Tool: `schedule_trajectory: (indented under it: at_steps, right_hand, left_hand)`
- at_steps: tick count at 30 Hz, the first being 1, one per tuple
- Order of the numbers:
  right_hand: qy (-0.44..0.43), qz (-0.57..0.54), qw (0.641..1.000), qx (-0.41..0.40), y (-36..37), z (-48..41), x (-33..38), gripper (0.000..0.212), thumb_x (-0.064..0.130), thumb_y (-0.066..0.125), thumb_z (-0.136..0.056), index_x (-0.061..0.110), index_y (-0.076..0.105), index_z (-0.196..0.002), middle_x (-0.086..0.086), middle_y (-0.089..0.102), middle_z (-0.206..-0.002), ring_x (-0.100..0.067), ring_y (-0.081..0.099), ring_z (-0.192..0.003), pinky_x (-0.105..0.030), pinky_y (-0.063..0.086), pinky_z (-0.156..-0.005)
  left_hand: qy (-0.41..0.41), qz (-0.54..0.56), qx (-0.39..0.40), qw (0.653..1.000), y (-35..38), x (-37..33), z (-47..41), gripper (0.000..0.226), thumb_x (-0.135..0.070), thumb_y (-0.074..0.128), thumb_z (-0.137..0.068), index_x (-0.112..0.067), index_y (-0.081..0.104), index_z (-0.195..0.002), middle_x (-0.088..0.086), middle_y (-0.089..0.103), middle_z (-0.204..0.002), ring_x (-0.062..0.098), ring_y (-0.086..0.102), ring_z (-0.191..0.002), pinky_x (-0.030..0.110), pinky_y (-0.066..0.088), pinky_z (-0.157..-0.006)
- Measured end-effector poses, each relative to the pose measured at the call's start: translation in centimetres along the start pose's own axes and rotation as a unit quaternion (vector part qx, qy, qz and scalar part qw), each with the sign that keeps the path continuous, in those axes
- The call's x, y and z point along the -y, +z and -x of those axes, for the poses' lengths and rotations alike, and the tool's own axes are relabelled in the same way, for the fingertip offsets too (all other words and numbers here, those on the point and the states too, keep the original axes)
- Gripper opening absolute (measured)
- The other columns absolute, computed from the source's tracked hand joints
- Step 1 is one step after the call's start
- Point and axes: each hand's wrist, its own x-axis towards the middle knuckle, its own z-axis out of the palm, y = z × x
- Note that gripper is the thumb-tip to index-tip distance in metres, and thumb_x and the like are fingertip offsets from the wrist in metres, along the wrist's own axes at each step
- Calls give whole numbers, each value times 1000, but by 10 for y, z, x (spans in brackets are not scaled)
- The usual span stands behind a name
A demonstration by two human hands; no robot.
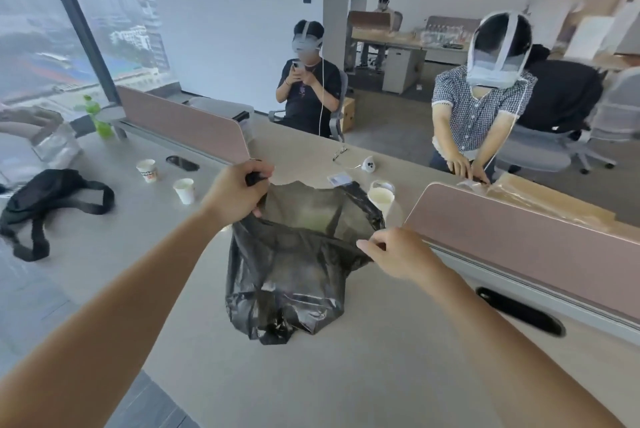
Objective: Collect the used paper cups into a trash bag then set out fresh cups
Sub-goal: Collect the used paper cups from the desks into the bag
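Note:
A black trash bag (291,282) stands on the grey table (346,375) with its mouth held wide. My left hand (239,194) is shut on the bag's far left rim, lifted above the table. My right hand (398,251) pinches the near right rim. Two paper cups stand to the left: a printed cup (148,170) and a plain white cup (184,190). A third white cup (381,198) sits just behind the bag's right rim. What lies inside the bag is not clear.
A black strap bag (52,199) lies at the left. Pink desk dividers (187,126) (519,247) stand behind and to the right. A phone (182,163), glasses (340,153) and a small white device (368,164) lie beyond. Two people sit across the table.

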Motion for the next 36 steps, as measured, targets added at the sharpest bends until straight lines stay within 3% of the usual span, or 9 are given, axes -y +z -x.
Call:
schedule_trajectory:
  at_steps: [3, 7, 9, 12, 17, 23, 28, 33, 36]
  right_hand:
    - [66, 45, 993, 90, 9, 4, 16, 50, 45, 33, -101, 14, 37, -62, -6, 52, -54, -13, 61, -43, -31, 38, -54]
    - [110, 105, 980, 132, 18, 1, 36, 26, 25, 41, -98, 19, 58, -80, 4, 56, -63, -18, 68, -50, -31, 46, -60]
    - [132, 105, 979, 113, 23, 0, 46, 17, 31, 51, -93, 28, 68, -92, 6, 68, -77, -18, 70, -55, -35, 57, -68]
    - [154, 88, 982, 67, 24, -5, 55, 15, 37, 60, -89, 34, 70, -99, 8, 69, -96, -16, 69, -73, -38, 58, -75]
    - [139, 78, 984, -74, 16, -36, 59, 12, 37, 61, -90, 32, 70, -95, 10, 68, -91, -19, 63, -89, -35, 54, -78]
    - [126, 79, 978, -144, 19, -115, 28, 16, 32, 50, -93, 26, 64, -97, 3, 69, -99, -26, 61, -91, -30, 43, -70]
    - [171, 106, 975, -96, 29, -177, -13, 18, 19, 44, -95, 13, 60, -93, -13, 64, -107, -36, 61, -99, -33, 41, -72]
    - [203, 92, 975, -18, 45, -204, -58, 10, 15, 47, -90, 17, 56, -94, -12, 62, -110, -29, 50, -85, -34, 42, -74]
    - [231, 34, 972, -40, 54, -202, -78, 5, 19, 45, -92, 22, 49, -93, -5, 56, -104, -27, 45, -87, -34, 41, -82]
  left_hand:
    - [0, -42, 95, 995, -4, 29, -18, 33, -12, 58, -96, -17, 59, -128, -6, 63, -123, 10, 60, -37, 22, 53, -49]
    - [8, -49, 162, 986, -10, 55, -33, 39, -18, 62, -93, -22, 57, -132, -8, 64, -126, 23, 68, -53, 40, 61, -59]
    - [9, -42, 186, 982, -13, 61, -38, 42, -17, 63, -92, -23, 57, -134, -10, 64, -123, 22, 67, -53, 41, 61, -60]
    - [16, -25, 226, 974, -15, 64, -43, 46, -16, 65, -90, -24, 55, -135, -11, 63, -122, 18, 64, -48, 36, 59, -55]
    - [4, -21, 285, 958, -13, 66, -55, 52, -14, 71, -88, -27, 53, -135, -12, 61, -125, 12, 59, -41, 22, 47, -50]
    - [-17, -56, 296, 953, -7, 64, -66, 54, -17, 72, -86, -30, 52, -135, -14, 59, -121, 9, 60, -43, 24, 50, -50]
    - [-39, -41, 279, 959, 12, 63, -89, 44, -22, 73, -85, -37, 57, -123, -14, 63, -118, 17, 63, -54, 49, 61, -74]
    - [-64, -30, 256, 964, 33, 63, -103, 35, -20, 72, -86, -33, 63, -118, -13, 65, -106, 32, 71, -80, 48, 60, -79]
    - [-79, -17, 247, 966, 40, 65, -107, 36, -18, 72, -86, -29, 64, -119, -8, 66, -104, 34, 70, -89, 46, 60, -80]
